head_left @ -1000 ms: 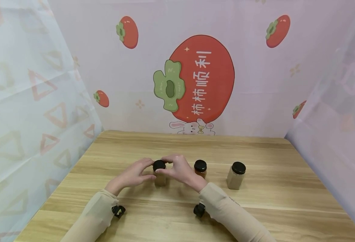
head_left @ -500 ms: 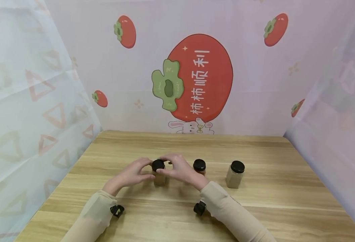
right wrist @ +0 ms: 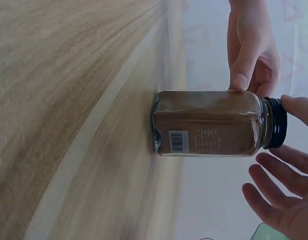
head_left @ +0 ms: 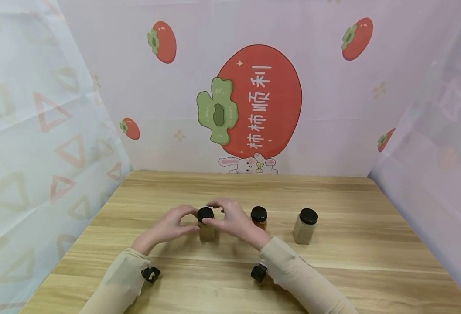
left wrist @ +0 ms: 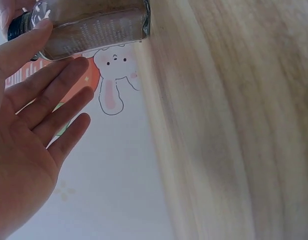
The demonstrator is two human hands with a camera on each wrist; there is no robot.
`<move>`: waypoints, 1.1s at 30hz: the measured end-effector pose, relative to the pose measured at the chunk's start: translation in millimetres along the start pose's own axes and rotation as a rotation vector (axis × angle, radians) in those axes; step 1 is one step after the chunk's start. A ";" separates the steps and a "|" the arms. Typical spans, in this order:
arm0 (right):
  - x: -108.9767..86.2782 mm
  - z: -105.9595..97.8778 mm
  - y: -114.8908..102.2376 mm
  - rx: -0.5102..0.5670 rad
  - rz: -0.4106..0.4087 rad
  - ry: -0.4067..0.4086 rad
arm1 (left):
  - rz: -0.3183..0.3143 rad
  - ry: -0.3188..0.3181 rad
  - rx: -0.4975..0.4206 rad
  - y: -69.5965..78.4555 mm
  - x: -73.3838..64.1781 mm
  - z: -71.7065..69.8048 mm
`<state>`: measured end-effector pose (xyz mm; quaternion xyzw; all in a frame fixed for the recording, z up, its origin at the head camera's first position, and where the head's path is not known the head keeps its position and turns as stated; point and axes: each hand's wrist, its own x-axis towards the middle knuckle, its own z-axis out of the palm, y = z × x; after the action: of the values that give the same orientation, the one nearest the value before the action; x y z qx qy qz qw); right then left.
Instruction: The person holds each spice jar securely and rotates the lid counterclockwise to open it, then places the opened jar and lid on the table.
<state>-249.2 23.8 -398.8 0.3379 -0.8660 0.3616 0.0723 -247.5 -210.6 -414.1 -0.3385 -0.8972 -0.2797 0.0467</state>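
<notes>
A square glass jar (right wrist: 208, 122) of brown powder stands upright on the wooden table, its black lid (head_left: 205, 213) on top. My left hand (head_left: 171, 224) is at the jar's left side. Its thumb (left wrist: 31, 42) lies near the glass, and its other fingers stretch out straight in the left wrist view. From the right, my right hand (head_left: 232, 220) reaches to the lid. Its thumb is on one side of the lid and the index finger on the other, while the other fingers spread loosely in the right wrist view.
A dark-lidded jar with orange-brown contents (head_left: 259, 216) stands just right of my right hand, partly hidden by it. Farther right is a jar of pale powder (head_left: 305, 226). Printed cloth walls (head_left: 167, 91) rise behind and beside the table (head_left: 332, 274).
My left thumb and fingers have drawn back slightly to the left from the jar. My right hand has barely moved. The jar stays upright in place; the whole view shifted a little.
</notes>
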 end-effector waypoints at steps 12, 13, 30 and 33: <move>-2.5 8.0 -3.5 -0.077 0.063 0.129 | -0.023 0.011 -0.007 -0.1 -1.2 1.3; -2.7 8.2 -3.9 -0.080 0.071 0.132 | -0.032 0.008 -0.011 -0.1 -1.2 1.2; -1.8 7.7 -1.9 0.002 0.066 0.097 | -0.054 -0.007 -0.033 1.0 -1.2 1.5; -1.2 6.1 -1.1 0.042 0.052 0.065 | -0.052 -0.003 -0.039 1.3 -1.5 1.4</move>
<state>-246.8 19.8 -403.0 0.3049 -0.8638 0.3923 0.0839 -245.3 -209.9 -415.0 -0.3164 -0.9001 -0.2977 0.0317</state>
